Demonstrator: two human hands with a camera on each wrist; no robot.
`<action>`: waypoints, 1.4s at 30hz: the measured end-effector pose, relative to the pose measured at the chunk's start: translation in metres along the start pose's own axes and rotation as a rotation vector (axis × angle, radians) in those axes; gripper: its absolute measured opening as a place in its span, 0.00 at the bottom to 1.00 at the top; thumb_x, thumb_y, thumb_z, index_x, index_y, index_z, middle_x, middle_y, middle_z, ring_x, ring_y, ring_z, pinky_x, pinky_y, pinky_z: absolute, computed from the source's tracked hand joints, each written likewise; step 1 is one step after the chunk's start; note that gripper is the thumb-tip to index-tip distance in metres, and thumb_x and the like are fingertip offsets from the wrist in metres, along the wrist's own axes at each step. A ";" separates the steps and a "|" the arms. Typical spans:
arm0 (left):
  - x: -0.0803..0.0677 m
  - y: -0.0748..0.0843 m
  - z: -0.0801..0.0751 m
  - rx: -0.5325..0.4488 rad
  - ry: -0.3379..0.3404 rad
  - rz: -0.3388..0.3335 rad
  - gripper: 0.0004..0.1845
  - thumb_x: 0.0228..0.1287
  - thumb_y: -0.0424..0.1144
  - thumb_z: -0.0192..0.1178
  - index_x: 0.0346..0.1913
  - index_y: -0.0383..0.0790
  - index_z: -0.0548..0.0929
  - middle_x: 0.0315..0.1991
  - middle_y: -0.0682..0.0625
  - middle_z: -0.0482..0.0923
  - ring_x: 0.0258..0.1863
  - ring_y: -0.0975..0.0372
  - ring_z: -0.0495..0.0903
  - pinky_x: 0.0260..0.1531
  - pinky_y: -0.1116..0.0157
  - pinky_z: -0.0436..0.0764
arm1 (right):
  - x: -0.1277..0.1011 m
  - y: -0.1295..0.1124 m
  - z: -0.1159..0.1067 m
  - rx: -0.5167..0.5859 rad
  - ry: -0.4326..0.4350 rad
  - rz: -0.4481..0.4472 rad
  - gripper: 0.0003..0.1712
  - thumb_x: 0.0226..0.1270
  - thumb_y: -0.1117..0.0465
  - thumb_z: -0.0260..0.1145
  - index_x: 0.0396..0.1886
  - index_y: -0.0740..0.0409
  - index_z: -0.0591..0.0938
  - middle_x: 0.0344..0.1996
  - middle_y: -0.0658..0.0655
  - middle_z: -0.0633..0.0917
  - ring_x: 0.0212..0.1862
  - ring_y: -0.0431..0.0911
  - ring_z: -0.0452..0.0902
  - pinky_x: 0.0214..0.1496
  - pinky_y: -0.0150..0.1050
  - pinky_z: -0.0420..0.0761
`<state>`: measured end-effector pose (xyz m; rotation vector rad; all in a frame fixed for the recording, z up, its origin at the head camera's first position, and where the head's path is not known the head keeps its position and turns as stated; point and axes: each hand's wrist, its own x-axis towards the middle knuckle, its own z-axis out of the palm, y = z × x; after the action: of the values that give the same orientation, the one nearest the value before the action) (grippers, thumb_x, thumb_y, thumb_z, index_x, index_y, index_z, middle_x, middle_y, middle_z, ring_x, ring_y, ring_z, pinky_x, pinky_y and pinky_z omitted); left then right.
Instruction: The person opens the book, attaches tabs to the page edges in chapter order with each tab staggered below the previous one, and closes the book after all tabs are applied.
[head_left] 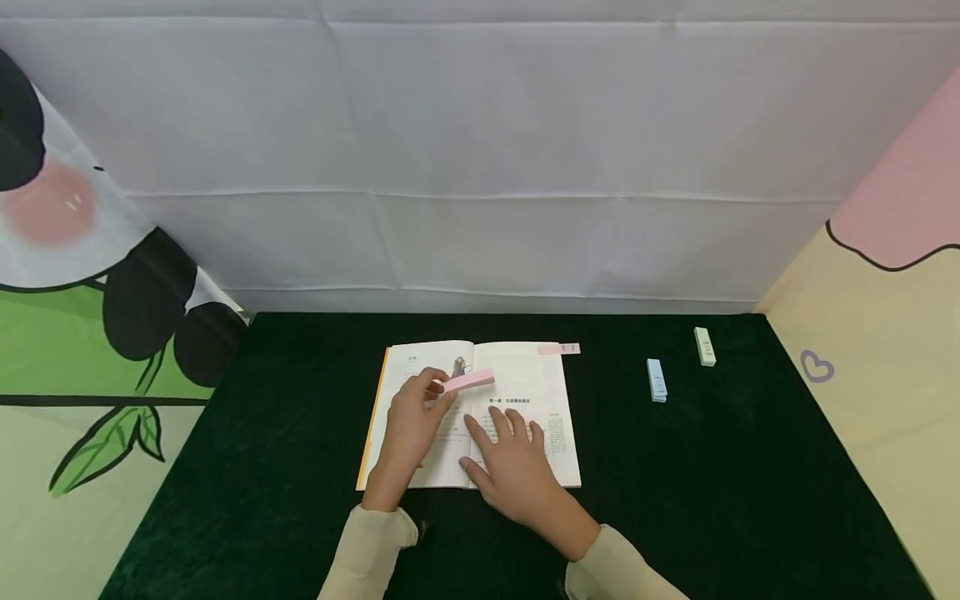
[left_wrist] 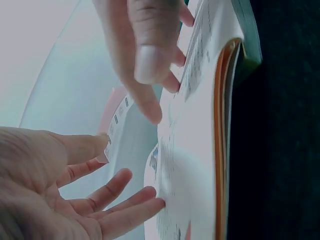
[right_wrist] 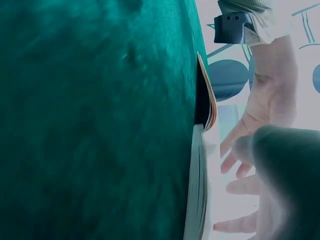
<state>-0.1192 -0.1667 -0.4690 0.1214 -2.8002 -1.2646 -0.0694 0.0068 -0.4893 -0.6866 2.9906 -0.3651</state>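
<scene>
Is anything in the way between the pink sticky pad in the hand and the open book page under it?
Nothing visible blocks it. The left hand holds the pink sticky pad just above the open book, with bare page beneath. The right hand lies flat on the right page, nearer the person, off to the side of the pad.

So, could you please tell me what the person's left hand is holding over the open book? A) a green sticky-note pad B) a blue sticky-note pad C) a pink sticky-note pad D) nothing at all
C: the left hand pinches the pink sticky-note pad above the open book, while the blue pad and the green pad lie apart on the dark cloth to the right.
</scene>
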 end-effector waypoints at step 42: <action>0.002 -0.124 -0.133 0.145 0.206 -0.438 0.24 0.80 0.50 0.55 0.70 0.43 0.73 0.74 0.22 0.53 0.71 0.28 0.48 0.63 0.25 0.53 | 0.004 -0.009 0.009 -0.066 -0.037 0.052 0.39 0.75 0.34 0.60 0.81 0.36 0.66 0.76 0.64 0.68 0.74 0.66 0.62 0.69 0.73 0.65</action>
<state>-0.1034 -0.3477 -0.4740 0.8600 -2.7653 -1.0339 -0.0681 -0.0053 -0.4960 -0.6116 2.9909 -0.2499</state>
